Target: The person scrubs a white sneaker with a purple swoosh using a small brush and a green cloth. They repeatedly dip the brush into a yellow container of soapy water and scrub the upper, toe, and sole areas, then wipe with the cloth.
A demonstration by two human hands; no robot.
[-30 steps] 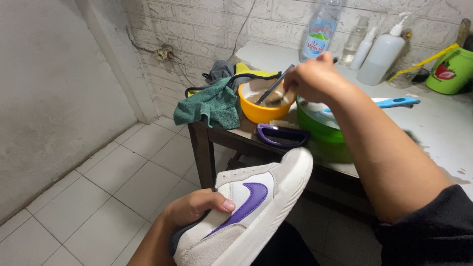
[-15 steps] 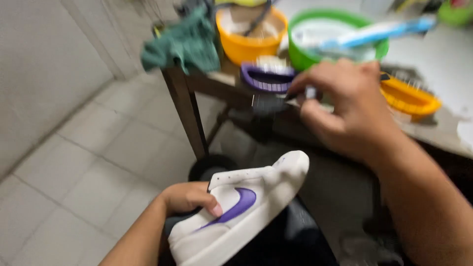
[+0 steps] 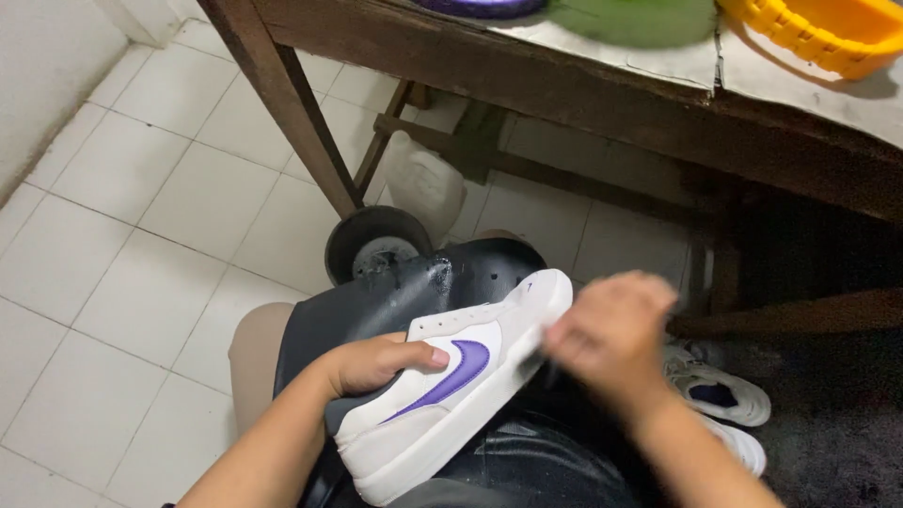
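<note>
A person's left hand [image 3: 376, 365] is tucked into a white sneaker with a purple mark [image 3: 451, 386], its grip closed on the shoe, which rests tilted on the lap over black shorts [image 3: 414, 292]. The right hand [image 3: 611, 334], blurred, fingers curled, touches the sneaker's sole edge; what it pinches cannot be told. A wooden surface [image 3: 564, 66] stands above.

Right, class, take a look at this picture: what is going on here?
A seated person holds a white sneaker with a purple mark over the lap, beside a wooden table. The left hand grips the sneaker from inside its opening. The right hand is at the toe end, blurred; what it holds cannot be made out. Another white shoe lies on the floor to the right, and a yellow basket sits on the table.
</note>
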